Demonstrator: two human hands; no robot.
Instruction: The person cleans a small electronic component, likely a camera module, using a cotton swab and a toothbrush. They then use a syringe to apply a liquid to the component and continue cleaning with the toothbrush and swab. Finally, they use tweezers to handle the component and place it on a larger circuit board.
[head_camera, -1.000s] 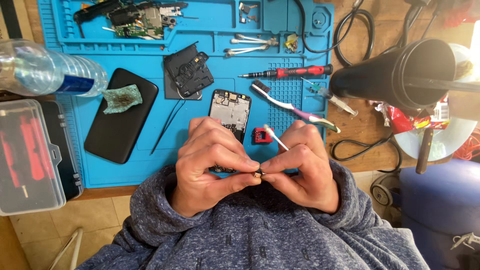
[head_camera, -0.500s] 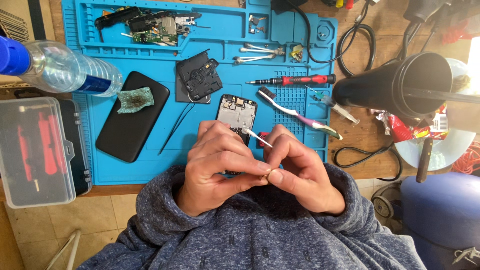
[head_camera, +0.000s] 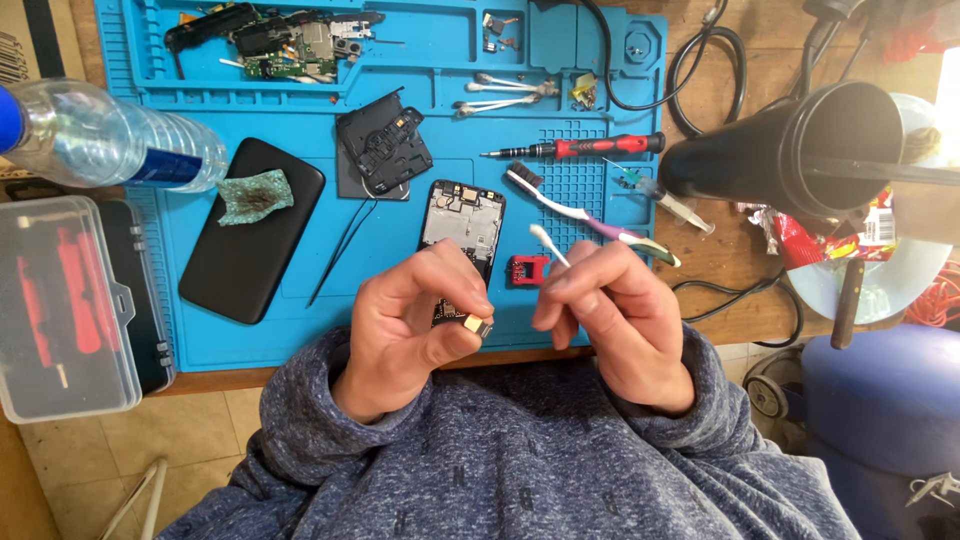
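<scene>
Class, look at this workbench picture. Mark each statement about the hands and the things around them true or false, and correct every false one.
1. The left hand pinches a small metal part. True.
2. The right hand holds a screwdriver. False: it holds a cotton swab; the red-handled screwdriver lies on the blue mat.
3. The two hands touch. False: they are apart.
4. A toothbrush lies on the mat. True.
5. The water bottle stands upright. False: it lies on its side.

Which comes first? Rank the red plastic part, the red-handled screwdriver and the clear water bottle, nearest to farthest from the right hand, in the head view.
1. red plastic part, just left of the right hand.
2. red-handled screwdriver, on the mat beyond it.
3. clear water bottle, far left.
</scene>
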